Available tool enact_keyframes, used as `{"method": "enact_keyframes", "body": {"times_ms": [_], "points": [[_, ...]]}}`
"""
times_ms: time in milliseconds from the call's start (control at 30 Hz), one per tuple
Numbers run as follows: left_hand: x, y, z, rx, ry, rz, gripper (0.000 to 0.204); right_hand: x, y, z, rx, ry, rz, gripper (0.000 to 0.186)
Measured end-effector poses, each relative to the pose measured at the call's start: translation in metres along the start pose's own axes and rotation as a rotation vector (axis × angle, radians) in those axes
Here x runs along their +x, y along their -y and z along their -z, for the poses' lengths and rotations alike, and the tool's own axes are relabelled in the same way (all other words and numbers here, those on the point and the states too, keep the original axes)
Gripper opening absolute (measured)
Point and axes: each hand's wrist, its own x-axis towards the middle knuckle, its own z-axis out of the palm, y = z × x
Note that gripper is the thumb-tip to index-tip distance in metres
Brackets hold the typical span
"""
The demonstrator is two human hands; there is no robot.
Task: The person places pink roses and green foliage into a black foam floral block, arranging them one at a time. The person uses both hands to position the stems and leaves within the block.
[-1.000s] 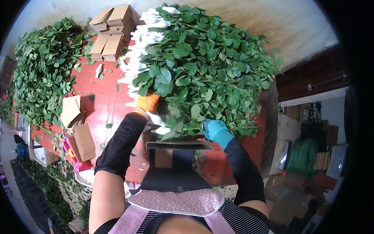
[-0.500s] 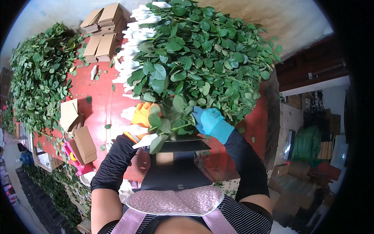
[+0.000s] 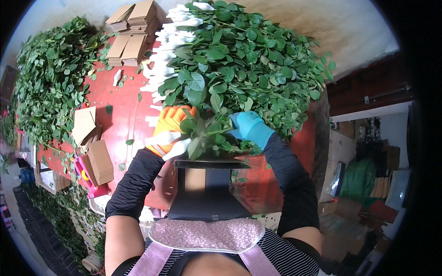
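My left hand (image 3: 172,123), in an orange glove, is closed around leafy green stems (image 3: 205,131) just behind their white-wrapped heads (image 3: 177,148). Toward the other end of the same stems, my right hand (image 3: 251,129) in a light blue glove has its fingers curled round them. The leaves between the hands are partly smeared by motion. Directly beyond both hands lies a large heap of leafy stems (image 3: 239,69), its white-wrapped heads (image 3: 165,55) all pointing left. Below the hands, a black stand (image 3: 202,204) with a ledge sits at the table's near edge.
The red table (image 3: 124,101) carries stacked cardboard pieces (image 3: 140,16) at the back and more cardboard (image 3: 100,161) at left, beside a pink holder (image 3: 94,189). Another leafy heap (image 3: 50,73) fills the far left. One loose white-wrapped head (image 3: 118,77) lies among scattered leaves.
Both hands have moved away from me toward the large heap, carrying the stems off the stand's upper edge. The whole view has shifted slightly.
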Motion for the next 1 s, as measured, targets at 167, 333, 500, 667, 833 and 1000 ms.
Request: {"method": "enact_keyframes", "body": {"times_ms": [167, 333, 500, 667, 833, 1000], "points": [[-0.013, 0.003, 0.063, -0.085, -0.286, 0.237, 0.072, -0.024, -0.009, 0.035, 0.107, -0.116, -0.242, 0.039], [-0.061, 0.023, 0.037, -0.604, -0.127, 0.387, 0.054, -0.083, -0.046, 0.052, 0.775, -0.659, 0.020, 0.022], [-0.065, -0.001, -0.021, -0.611, 0.245, 0.104, 0.052, -0.181, -0.086, 0.065, 1.046, -1.139, -0.088, 0.026], [-0.061, 0.010, -0.069, -0.577, 0.395, -0.030, 0.037, -0.347, -0.203, 0.079, 0.205, -1.250, -0.570, 0.022], [-0.067, 0.023, -0.084, -0.667, 0.093, 0.045, 0.017, -0.305, -0.148, 0.076, 1.110, -1.302, -0.306, 0.031], [-0.056, 0.024, -0.056, -0.463, -0.207, 0.531, 0.013, -0.114, -0.015, 0.051, 0.372, -0.702, 0.213, 0.036]]}}
